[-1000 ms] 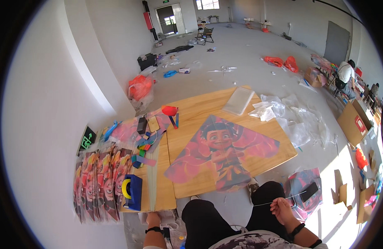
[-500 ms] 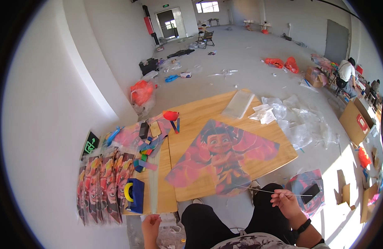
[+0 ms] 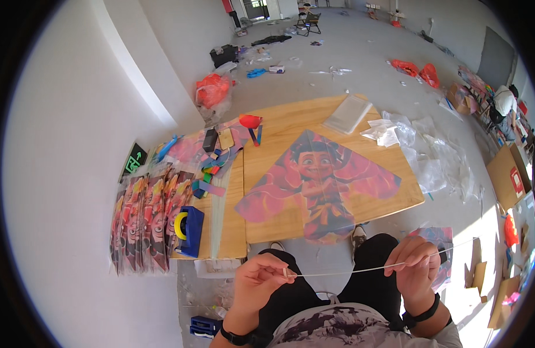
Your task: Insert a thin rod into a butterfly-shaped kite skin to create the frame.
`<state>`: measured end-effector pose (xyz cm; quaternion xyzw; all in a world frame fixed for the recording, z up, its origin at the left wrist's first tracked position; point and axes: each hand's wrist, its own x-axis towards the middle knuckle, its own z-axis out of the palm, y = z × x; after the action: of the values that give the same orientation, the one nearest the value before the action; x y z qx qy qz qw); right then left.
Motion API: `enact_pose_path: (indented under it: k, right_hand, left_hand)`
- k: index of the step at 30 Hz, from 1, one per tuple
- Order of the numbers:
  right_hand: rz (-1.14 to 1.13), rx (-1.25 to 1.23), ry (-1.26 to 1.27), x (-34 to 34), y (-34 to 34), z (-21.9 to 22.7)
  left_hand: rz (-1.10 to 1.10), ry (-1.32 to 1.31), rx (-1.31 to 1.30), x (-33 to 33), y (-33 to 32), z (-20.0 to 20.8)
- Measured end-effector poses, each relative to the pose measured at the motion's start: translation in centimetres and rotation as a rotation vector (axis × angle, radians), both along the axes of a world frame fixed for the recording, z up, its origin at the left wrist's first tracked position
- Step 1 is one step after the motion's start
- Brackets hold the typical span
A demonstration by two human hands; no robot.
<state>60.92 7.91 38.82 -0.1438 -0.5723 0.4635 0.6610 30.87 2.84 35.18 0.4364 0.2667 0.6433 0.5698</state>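
My right hand [image 3: 414,267] is closed around a thin white rod [image 3: 343,273], which reaches across my lap and sticks out past the hand to the right. At the rod's left end, the fingers of my left hand [image 3: 257,284] pinch a small pale piece [image 3: 285,272]; whether the rod goes into it or just meets it, I cannot tell. Beyond both hands a kite sail [image 3: 322,185] printed with a cartoon figure in red and pink lies flat on the wooden table [image 3: 267,124]. Its lower tip hangs over the near edge.
Packed kites [image 3: 131,217] lie at the left, beside a blue tape dispenser [image 3: 192,235] and a bundle of pale rods [image 3: 219,223]. A clear plastic case [image 3: 347,115] sits at the table's far side. Clear wrapping [image 3: 421,145] and cardboard boxes [image 3: 505,177] are on the right.
My left hand has come up from the table's left near edge to the rod's left end, now with a small pale piece. My right hand has brought the rod nearer. The view has tilted down.
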Motion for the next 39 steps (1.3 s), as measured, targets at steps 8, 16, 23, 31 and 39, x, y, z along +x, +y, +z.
enact_pose_path:
  k: [8,16,23,31,39]
  right_hand:
    - [-0.017,-0.002,-0.074,1.6,-0.3,0.0]
    - [-0.042,0.032,-0.135,1.7,0.0,0.2]
    - [-0.057,0.074,-0.183,1.5,0.4,0.2]
    - [-0.048,-0.001,-0.176,1.6,0.2,-0.1]
    - [-0.054,0.023,-0.167,1.8,0.2,0.2]
  left_hand:
    - [0.122,0.164,0.019,2.1,-0.6,0.7]
    - [0.204,0.330,0.028,2.6,-0.3,1.6]
    - [0.229,0.340,-0.009,2.6,-0.4,1.9]
    - [0.227,0.386,0.035,2.4,-0.6,2.1]
    - [0.231,0.375,0.020,2.7,-0.6,2.4]
